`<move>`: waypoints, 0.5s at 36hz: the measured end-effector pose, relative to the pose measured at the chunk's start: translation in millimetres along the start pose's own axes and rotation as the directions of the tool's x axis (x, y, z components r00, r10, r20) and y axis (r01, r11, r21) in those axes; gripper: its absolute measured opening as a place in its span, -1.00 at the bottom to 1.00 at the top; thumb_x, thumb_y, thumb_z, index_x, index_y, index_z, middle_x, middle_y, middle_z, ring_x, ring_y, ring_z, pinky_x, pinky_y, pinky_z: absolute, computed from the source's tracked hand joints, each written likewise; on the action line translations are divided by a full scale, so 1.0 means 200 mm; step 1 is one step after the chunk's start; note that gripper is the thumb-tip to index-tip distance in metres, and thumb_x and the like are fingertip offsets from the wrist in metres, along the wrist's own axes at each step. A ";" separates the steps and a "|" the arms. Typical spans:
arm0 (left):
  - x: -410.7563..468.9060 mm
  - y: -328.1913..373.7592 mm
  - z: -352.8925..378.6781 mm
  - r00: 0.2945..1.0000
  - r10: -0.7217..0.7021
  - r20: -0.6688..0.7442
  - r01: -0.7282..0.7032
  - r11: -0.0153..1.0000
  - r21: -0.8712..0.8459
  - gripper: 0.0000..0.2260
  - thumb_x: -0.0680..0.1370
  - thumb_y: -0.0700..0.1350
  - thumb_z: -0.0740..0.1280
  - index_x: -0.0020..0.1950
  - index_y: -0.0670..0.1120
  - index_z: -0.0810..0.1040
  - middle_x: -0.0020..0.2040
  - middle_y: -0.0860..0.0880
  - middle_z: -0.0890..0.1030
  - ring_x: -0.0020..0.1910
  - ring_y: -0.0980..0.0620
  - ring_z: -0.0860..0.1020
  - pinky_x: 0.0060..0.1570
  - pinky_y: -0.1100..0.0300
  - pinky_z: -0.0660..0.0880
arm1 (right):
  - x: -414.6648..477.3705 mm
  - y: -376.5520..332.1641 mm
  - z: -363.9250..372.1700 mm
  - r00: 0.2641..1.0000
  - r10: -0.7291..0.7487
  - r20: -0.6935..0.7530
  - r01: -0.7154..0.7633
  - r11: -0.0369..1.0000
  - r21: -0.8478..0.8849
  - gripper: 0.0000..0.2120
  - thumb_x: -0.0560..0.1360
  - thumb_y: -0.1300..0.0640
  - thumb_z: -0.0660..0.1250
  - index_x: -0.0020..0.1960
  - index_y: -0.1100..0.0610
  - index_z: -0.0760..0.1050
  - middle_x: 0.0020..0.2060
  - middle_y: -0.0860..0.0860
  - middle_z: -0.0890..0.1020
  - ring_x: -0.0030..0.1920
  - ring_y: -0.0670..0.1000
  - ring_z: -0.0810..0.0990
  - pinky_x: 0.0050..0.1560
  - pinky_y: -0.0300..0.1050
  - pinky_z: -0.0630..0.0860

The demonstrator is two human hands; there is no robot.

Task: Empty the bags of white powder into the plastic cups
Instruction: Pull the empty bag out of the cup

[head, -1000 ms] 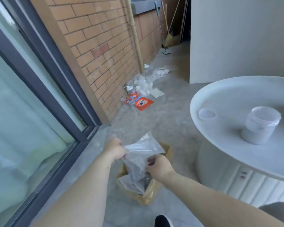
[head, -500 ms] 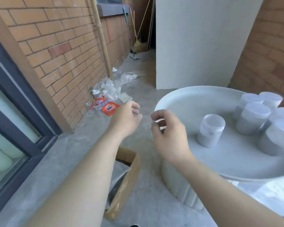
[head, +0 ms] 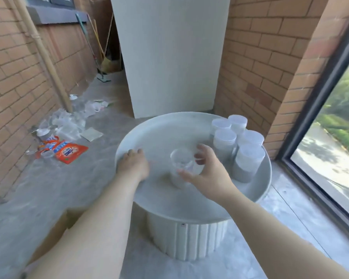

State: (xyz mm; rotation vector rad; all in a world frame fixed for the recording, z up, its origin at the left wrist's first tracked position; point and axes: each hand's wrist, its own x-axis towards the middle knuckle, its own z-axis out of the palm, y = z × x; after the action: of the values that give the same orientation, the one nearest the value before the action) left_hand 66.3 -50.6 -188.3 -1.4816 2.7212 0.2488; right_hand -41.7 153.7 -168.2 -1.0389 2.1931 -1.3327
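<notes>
A clear open plastic cup (head: 182,164) with white powder in its bottom stands in the middle of the round white table (head: 189,116). My right hand (head: 209,175) curves round the cup from the right, thumb on its near side and fingers at its far rim. My left hand (head: 134,165) lies palm down on the tabletop near the left rim, a little left of the cup; whatever is beneath it is hidden. Several lidded cups (head: 249,158) filled with powder are grouped at the table's right edge. No powder bag is in sight.
A cardboard box (head: 56,228) sits on the floor under my left forearm. Empty plastic and an orange detergent packet (head: 69,152) litter the floor by the left brick wall. A white pillar (head: 169,57) stands behind the table, a window (head: 330,148) to the right.
The clear bag I held over the box left my hands. My view swung right to the table, and both hands moved onto it, the right one reaching the open cup.
</notes>
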 end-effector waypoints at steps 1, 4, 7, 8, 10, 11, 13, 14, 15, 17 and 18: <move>0.00 0.01 0.00 1.000 -0.007 -0.025 0.007 1.000 0.014 -0.59 0.64 0.07 0.17 0.40 -0.14 0.34 0.38 -0.21 0.41 0.37 -0.22 0.39 0.29 -0.04 0.40 | 0.01 0.01 0.00 0.998 0.029 0.048 -0.029 1.000 -0.009 -0.12 0.37 -0.16 0.57 0.54 -0.11 0.18 0.28 -0.15 0.47 0.23 -0.16 0.45 -0.19 -0.48 0.43; -0.02 0.01 -0.02 0.995 -0.050 -0.082 0.051 0.999 0.019 -0.65 0.64 -0.01 0.17 0.37 -0.14 0.35 0.36 -0.21 0.43 0.35 -0.23 0.38 0.29 -0.03 0.37 | 0.03 0.04 0.03 0.989 0.059 0.138 -0.055 0.998 -0.038 -0.18 0.36 -0.12 0.59 0.50 -0.09 0.25 0.16 -0.22 0.49 0.16 -0.13 0.47 -0.23 -0.45 0.43; -0.05 0.02 -0.08 0.991 -0.072 -0.112 0.065 0.996 -0.064 -0.54 0.63 0.14 0.20 0.39 -0.15 0.32 0.35 -0.23 0.42 0.36 -0.26 0.35 0.28 -0.03 0.35 | 0.07 0.07 0.09 0.985 0.098 0.144 -0.080 0.989 -0.127 -0.36 0.33 -0.13 0.59 0.30 -0.05 0.39 0.05 -0.20 0.54 0.12 -0.04 0.54 0.05 -0.14 0.53; -0.07 0.02 -0.11 0.990 -0.067 -0.121 0.057 0.994 -0.088 -0.50 0.61 0.18 0.23 0.40 -0.13 0.33 0.36 -0.22 0.42 0.36 -0.26 0.35 0.26 -0.03 0.35 | 0.08 0.08 0.11 0.984 0.110 0.139 -0.089 0.985 -0.147 -0.37 0.30 -0.16 0.58 0.26 -0.06 0.40 0.06 -0.16 0.57 0.14 -0.01 0.56 0.14 -0.05 0.54; -0.11 0.04 -0.18 0.988 -0.060 -0.145 0.043 0.992 -0.120 -0.44 0.55 0.22 0.32 0.41 -0.08 0.34 0.36 -0.16 0.44 0.34 -0.24 0.38 0.22 0.00 0.38 | 0.09 0.08 0.15 0.986 0.112 0.121 -0.092 0.983 -0.159 -0.36 0.25 -0.21 0.57 0.23 -0.08 0.41 0.07 -0.14 0.60 0.18 0.03 0.55 0.21 0.07 0.52; -0.13 0.06 -0.21 0.985 -0.064 -0.160 0.043 0.990 -0.133 -0.42 0.51 0.21 0.37 0.40 -0.07 0.34 0.35 -0.13 0.44 0.32 -0.23 0.42 0.19 0.02 0.40 | 0.10 0.08 0.16 0.989 0.102 0.111 -0.083 0.983 -0.162 -0.37 0.24 -0.21 0.57 0.21 -0.08 0.42 0.05 -0.14 0.60 0.19 0.04 0.54 0.21 0.09 0.52; -0.19 0.07 -0.26 0.979 -0.079 -0.187 0.048 0.985 -0.164 -0.38 0.45 0.15 0.47 0.38 -0.05 0.34 0.32 -0.11 0.46 0.28 -0.19 0.47 0.12 0.05 0.42 | 0.11 0.06 0.16 0.994 0.068 0.082 -0.052 0.982 -0.184 -0.45 0.26 -0.18 0.56 0.13 -0.06 0.42 -0.04 -0.15 0.59 0.16 0.07 0.51 0.18 0.09 0.52; -0.21 0.07 -0.27 0.978 -0.078 -0.195 0.043 0.983 -0.176 -0.37 0.42 0.12 0.50 0.38 -0.04 0.34 0.31 -0.09 0.46 0.27 -0.17 0.48 0.09 0.07 0.43 | 0.11 0.05 0.16 0.997 0.051 0.065 -0.038 0.981 -0.191 -0.49 0.27 -0.17 0.55 0.10 -0.05 0.42 -0.09 -0.15 0.58 0.13 0.08 0.50 0.16 0.10 0.52; -0.22 0.07 -0.29 0.978 -0.066 -0.198 0.028 0.982 -0.187 -0.35 0.39 0.09 0.52 0.39 -0.02 0.34 0.30 -0.06 0.46 0.25 -0.14 0.49 0.07 0.08 0.43 | 0.12 0.03 0.15 0.998 0.036 0.046 -0.026 0.982 -0.185 -0.53 0.28 -0.15 0.53 0.07 -0.04 0.42 -0.13 -0.15 0.56 0.10 0.09 0.49 0.14 0.11 0.53; -0.24 0.07 -0.31 0.983 -0.005 -0.186 -0.039 0.971 -0.236 -0.31 0.35 0.01 0.54 0.42 0.05 0.34 0.29 0.00 0.46 0.22 -0.06 0.50 0.05 0.10 0.48 | 0.13 0.01 0.14 1.000 0.011 0.004 -0.010 0.989 -0.148 -0.57 0.28 -0.14 0.51 0.02 -0.02 0.43 -0.19 -0.14 0.54 0.06 0.09 0.49 0.10 0.14 0.55; -0.25 0.07 -0.33 0.986 0.037 -0.165 -0.085 0.953 -0.291 -0.30 0.34 -0.05 0.55 0.42 0.07 0.34 0.29 0.04 0.46 0.18 -0.03 0.51 0.03 0.11 0.51 | 0.13 0.00 0.13 1.000 -0.003 -0.013 0.001 0.990 -0.138 -0.58 0.27 -0.16 0.50 0.00 -0.02 0.43 -0.20 -0.14 0.55 0.05 0.08 0.49 0.10 0.13 0.54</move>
State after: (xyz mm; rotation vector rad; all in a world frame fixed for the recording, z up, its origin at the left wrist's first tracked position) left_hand 83.9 -12.1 -117.0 -1.5445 2.9665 0.5930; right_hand -42.1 119.2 -178.5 -1.0845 2.3227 -1.2059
